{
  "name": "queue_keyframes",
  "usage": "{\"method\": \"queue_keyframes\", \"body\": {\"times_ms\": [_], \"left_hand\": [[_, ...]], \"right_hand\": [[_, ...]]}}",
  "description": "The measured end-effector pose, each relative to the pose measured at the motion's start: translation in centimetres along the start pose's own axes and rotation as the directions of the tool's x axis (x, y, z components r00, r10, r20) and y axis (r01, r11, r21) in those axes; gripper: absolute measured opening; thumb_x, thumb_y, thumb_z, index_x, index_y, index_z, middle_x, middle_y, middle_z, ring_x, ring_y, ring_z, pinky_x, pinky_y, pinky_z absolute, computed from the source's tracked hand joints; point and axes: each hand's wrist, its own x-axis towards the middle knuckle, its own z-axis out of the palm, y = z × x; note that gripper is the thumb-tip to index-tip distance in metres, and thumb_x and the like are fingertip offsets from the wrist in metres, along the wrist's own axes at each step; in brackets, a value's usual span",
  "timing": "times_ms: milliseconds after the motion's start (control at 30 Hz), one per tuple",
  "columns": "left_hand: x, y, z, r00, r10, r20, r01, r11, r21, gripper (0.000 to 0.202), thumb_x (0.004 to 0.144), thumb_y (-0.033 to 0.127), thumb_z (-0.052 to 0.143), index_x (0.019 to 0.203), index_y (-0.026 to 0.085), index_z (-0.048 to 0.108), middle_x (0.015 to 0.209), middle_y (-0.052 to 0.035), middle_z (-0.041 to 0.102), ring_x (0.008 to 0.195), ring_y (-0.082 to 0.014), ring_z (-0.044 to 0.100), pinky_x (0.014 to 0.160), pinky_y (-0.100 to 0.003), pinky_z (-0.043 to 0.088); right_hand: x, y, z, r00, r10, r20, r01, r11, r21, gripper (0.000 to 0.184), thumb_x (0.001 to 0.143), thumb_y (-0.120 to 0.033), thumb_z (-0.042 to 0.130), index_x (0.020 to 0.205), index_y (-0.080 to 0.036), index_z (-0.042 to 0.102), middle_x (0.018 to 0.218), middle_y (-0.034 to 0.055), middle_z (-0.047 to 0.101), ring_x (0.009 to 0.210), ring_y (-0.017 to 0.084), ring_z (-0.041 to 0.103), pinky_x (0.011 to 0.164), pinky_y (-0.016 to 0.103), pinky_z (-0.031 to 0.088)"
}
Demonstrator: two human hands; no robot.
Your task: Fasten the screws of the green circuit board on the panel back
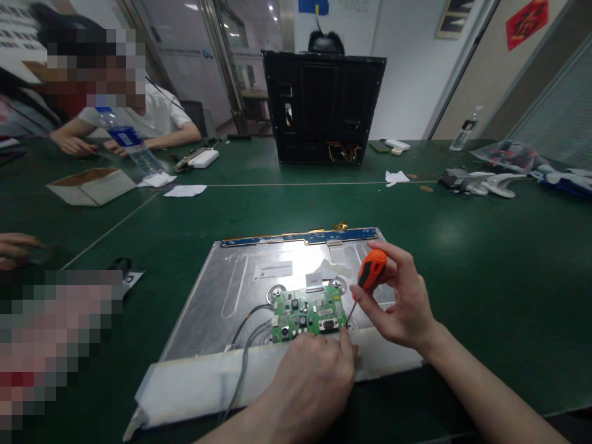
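An orange-and-black screwdriver (372,269) is pinched in my right hand (407,296), its shaft slanting down to the lower right corner of a green circuit board (308,311). My left hand (319,376) lies in front of the board with its fingers curled. Its index fingertip reaches up beside the screwdriver tip; whatever the fingers grip is hidden. The board sits on the metal back of a flat display panel (208,296), with dark cables (247,345) leaving its left side. A blue circuit strip (300,238) runs along the panel's far edge. A white film (194,385) covers its near edge.
A black monitor housing (324,105) stands upright across the green table (485,265). On the left are an open box (95,187), a water bottle (134,145) and a seated person (152,111). Another bottle (466,131) and a grey-white tool (481,182) are at right.
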Motion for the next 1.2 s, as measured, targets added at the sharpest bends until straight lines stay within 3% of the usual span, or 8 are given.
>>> {"method": "queue_keyframes", "body": {"times_ms": [300,600,900,1200], "left_hand": [[-0.2,0.0,0.3,0.999,0.026,-0.043,-0.025,0.999,0.027,0.021,0.079,0.011,0.067,0.099,0.007,0.068,0.061,-0.0035,0.068,0.045,-0.0235,0.065,0.041,-0.032,0.054],[-0.1,0.0,-0.3,0.999,0.023,0.029,-0.023,1.0,0.005,0.01,0.077,0.006,0.06,0.082,0.014,0.059,0.057,-0.0005,0.063,0.042,-0.0205,0.061,0.043,-0.028,0.052],[-0.1,-0.1,-0.3,0.999,0.028,0.024,-0.027,0.999,-0.038,0.008,0.08,0.007,0.059,0.083,0.015,0.058,0.06,-0.0013,0.065,0.048,-0.0195,0.064,0.047,-0.027,0.052],[0.0,0.1,-0.5,0.997,0.051,0.05,-0.051,0.999,-0.006,0.015,0.077,0.006,0.059,0.092,0.011,0.062,0.059,-0.0002,0.063,0.042,-0.0195,0.059,0.043,-0.029,0.051]], "right_hand": [[-0.5,0.0,0.1,0.996,-0.088,-0.015,0.089,0.996,0.01,0.059,0.085,-0.01,0.063,0.138,-0.02,0.041,0.092,0.0005,0.057,0.058,0.009,0.058,0.048,0.019,0.054],[-0.9,0.0,0.2,0.981,-0.192,-0.016,0.191,0.981,-0.044,0.061,0.086,-0.01,0.063,0.142,-0.016,0.04,0.096,0.0034,0.058,0.057,0.011,0.056,0.047,0.023,0.056],[-0.8,0.0,0.3,0.955,-0.298,-0.01,0.296,0.952,-0.078,0.073,0.088,-0.008,0.062,0.153,-0.018,0.031,0.108,0.0068,0.065,0.06,0.011,0.059,0.048,0.022,0.058],[-1.0,0.1,0.1,0.961,-0.277,0.007,0.277,0.961,-0.016,0.071,0.085,-0.006,0.059,0.15,-0.017,0.034,0.115,0.0101,0.063,0.066,0.013,0.064,0.053,0.026,0.061]]}}
